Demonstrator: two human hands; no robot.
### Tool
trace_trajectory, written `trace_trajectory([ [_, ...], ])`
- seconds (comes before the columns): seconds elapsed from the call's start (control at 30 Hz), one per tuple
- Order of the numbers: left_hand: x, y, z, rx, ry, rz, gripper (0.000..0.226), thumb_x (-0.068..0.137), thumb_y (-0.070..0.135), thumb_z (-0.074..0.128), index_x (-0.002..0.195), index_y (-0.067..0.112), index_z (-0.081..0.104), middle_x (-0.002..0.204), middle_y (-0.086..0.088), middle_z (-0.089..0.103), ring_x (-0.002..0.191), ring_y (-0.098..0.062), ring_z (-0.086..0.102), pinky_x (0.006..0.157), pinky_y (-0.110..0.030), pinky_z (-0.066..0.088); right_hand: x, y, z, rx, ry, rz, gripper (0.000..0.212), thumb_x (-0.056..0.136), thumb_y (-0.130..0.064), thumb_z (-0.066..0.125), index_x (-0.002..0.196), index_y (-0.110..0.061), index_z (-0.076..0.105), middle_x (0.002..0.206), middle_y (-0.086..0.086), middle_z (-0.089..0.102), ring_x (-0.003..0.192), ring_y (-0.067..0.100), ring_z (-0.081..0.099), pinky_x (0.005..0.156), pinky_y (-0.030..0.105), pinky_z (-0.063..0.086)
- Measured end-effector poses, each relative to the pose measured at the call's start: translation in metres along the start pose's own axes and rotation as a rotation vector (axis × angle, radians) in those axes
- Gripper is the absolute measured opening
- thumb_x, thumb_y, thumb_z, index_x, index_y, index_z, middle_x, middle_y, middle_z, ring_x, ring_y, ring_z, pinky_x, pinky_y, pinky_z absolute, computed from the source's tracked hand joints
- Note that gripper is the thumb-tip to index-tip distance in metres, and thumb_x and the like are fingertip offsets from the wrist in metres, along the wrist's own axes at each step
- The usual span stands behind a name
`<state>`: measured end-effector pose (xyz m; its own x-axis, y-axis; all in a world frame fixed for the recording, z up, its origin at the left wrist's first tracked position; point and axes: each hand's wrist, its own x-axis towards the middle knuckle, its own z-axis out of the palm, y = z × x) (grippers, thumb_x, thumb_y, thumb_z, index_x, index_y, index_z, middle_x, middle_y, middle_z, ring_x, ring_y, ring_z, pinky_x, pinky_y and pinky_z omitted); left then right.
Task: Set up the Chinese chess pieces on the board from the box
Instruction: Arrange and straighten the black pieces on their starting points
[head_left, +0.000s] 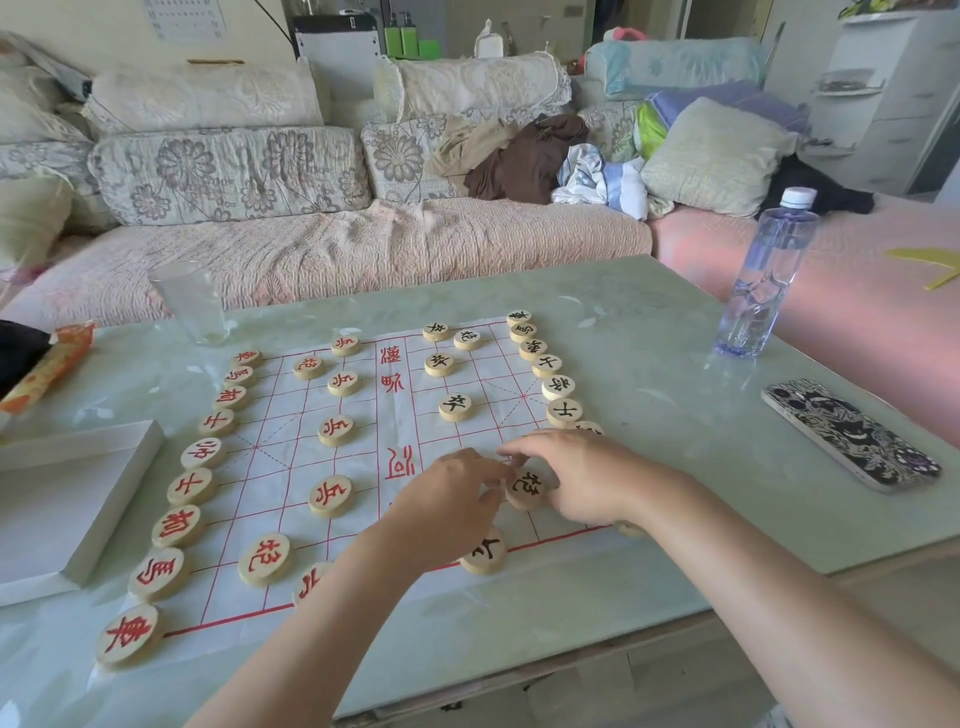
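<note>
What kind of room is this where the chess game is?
Probably a living room at home: a long sofa with flowery cushions and heaped clothes stands behind the table, which holds a water bottle and a phone.

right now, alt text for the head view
The left hand and right hand meet at a black-lettered piece on the paper board, the right curled round it. Red pieces line its left edge, black pieces its right.

head view | worn, facing forward-down | near the board (291, 467) | sofa (363, 244) beyond
</note>
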<state>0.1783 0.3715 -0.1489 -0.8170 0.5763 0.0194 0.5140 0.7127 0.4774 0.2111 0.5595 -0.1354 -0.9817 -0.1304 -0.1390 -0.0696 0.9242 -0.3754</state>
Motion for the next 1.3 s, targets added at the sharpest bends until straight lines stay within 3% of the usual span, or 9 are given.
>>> trace_trajectory([
  [0.1,-0.001,-0.001,0.0,0.008,0.005,-0.017,0.03,0.096,0.029,0.045,0.118,0.041,0.06,0.106,0.013,0.058,0.092,-0.01,0.055,0.082,-0.033,0.05,-0.002,-0.003,-0.001,-0.008,0.046,-0.006,0.059,0.086,-0.042,0.065,0.142,-0.043,0.046,0.123,-0.023,0.057,0.102,0.004,0.053,0.082,0.021,0.041],
  [0.17,-0.002,-0.001,0.0,0.004,0.0,-0.041,0.029,0.096,0.032,0.043,0.118,0.044,0.059,0.109,0.012,0.061,0.093,-0.011,0.057,0.083,-0.033,0.051,-0.005,-0.004,-0.002,-0.062,0.07,-0.001,0.064,0.08,-0.056,0.068,0.14,-0.041,0.048,0.12,-0.019,0.056,0.107,0.008,0.053,0.087,0.025,0.044],
  [0.27,-0.002,0.003,-0.001,0.014,-0.02,-0.057,0.028,0.094,0.032,0.045,0.113,0.045,0.06,0.107,0.013,0.063,0.091,-0.012,0.059,0.082,-0.034,0.052,-0.005,-0.002,0.0,-0.047,0.077,-0.022,0.065,0.079,-0.05,0.069,0.139,-0.042,0.047,0.131,-0.021,0.05,0.12,0.006,0.05,0.095,0.024,0.042],
  [0.37,-0.002,0.006,-0.004,0.006,-0.021,-0.068,0.031,0.091,0.028,0.05,0.116,0.043,0.061,0.108,0.018,0.062,0.093,-0.008,0.057,0.082,-0.029,0.051,-0.004,0.0,0.003,-0.012,0.077,-0.056,0.058,0.084,-0.037,0.067,0.138,-0.045,0.048,0.123,-0.026,0.056,0.115,0.004,0.054,0.092,0.022,0.044],
  [0.5,-0.003,0.009,-0.007,0.041,-0.028,-0.069,0.034,0.088,0.028,0.056,0.12,0.04,0.059,0.113,0.02,0.061,0.097,-0.007,0.055,0.081,-0.026,0.048,-0.008,-0.002,0.004,-0.075,0.118,-0.026,0.054,0.081,-0.059,0.063,0.132,-0.043,0.052,0.112,-0.018,0.058,0.107,0.01,0.057,0.088,0.03,0.048],
  [0.77,-0.002,0.016,-0.007,0.096,0.0,-0.112,0.035,0.083,0.039,0.064,0.118,0.038,0.059,0.111,0.017,0.062,0.102,-0.01,0.058,0.082,-0.029,0.049,-0.008,-0.003,0.005,-0.007,0.106,-0.082,0.045,0.081,-0.053,0.06,0.125,-0.046,0.055,0.114,-0.019,0.062,0.108,0.007,0.058,0.09,0.033,0.051],
  [1.07,0.0,0.021,-0.006,0.165,-0.005,-0.113,0.037,0.081,0.046,0.064,0.116,0.037,0.06,0.11,0.016,0.062,0.104,-0.01,0.058,0.082,-0.029,0.05,-0.01,-0.005,0.0,0.074,0.074,-0.049,0.064,0.067,-0.066,0.05,0.128,-0.045,0.055,0.115,-0.021,0.062,0.096,0.002,0.058,0.086,0.029,0.049],
  [1.2,-0.003,0.027,-0.012,0.134,0.045,-0.072,0.042,0.085,0.044,0.061,0.125,0.034,0.054,0.111,0.017,0.06,0.103,-0.01,0.056,0.082,-0.03,0.048,-0.018,0.018,-0.023,0.143,0.175,0.019,0.049,0.085,-0.033,0.07,0.13,-0.043,0.056,0.116,-0.023,0.06,0.073,-0.009,0.052,0.078,0.022,0.043],
  [1.3,-0.003,0.041,-0.01,0.067,0.065,-0.008,0.035,0.086,0.038,0.061,0.121,0.034,0.058,0.106,0.016,0.059,0.094,-0.009,0.054,0.08,-0.029,0.048,-0.032,0.039,-0.034,0.145,0.26,0.091,0.029,0.087,-0.022,0.069,0.111,-0.04,0.066,0.105,-0.018,0.066,0.07,-0.014,0.053,0.069,0.013,0.039],
])
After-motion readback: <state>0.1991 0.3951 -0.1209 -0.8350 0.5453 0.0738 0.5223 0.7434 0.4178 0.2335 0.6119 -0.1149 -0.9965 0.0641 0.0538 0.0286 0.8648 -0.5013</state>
